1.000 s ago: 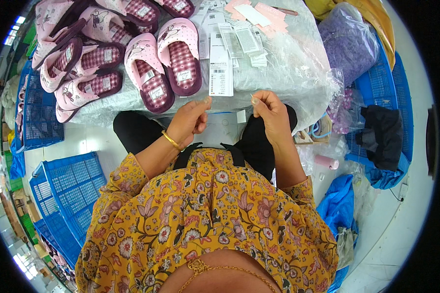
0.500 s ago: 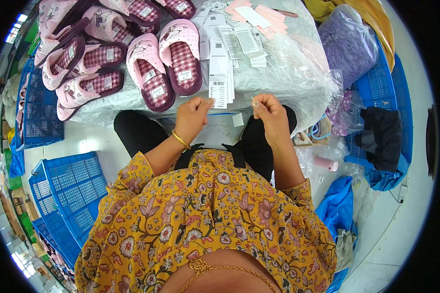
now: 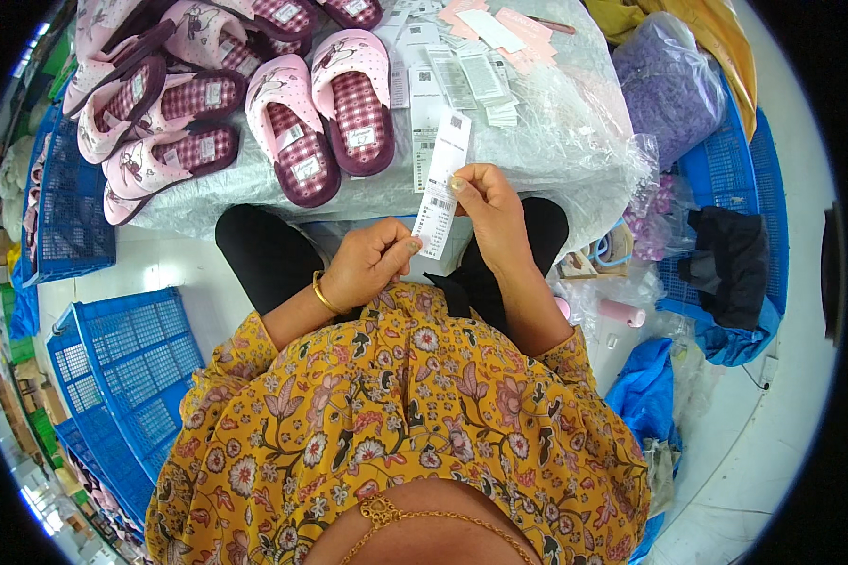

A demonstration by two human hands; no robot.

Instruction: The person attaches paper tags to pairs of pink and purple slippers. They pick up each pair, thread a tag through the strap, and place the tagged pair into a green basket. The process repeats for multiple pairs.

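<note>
White paper, a long narrow label point(image 3: 446, 160), is held between my two hands, in front of the near edge of the tabletop point(image 3: 575, 141) and above my knees. It is tilted, its top end leaning to my right, with small dark print on the side I see. My left hand point(image 3: 377, 256) pinches it at the lower left edge, thumb on top, the other fingers curled in. My right hand point(image 3: 487, 200) pinches it by the right edge, about halfway up, the thumb laid flat against the paper. A gold bangle point(image 3: 325, 294) rings my left wrist.

Clear film covers the tabletop. Beyond the label lie more labels point(image 3: 485, 75), loosely overlapped, and past them some pink cards point(image 3: 528, 40) with a white card point(image 3: 492, 30) across them. To the left of these, two pink slippers point(image 3: 358, 104) with dark red soles stand side by side, touching, toes away from me; further left is a heap of similar slippers point(image 3: 193, 151).

On the floor to my left sits a blue crate point(image 3: 132, 353). To my right I see a bag of purple stuff point(image 3: 664, 89), a black cloth point(image 3: 730, 264) and a pink roll point(image 3: 622, 313)
</note>
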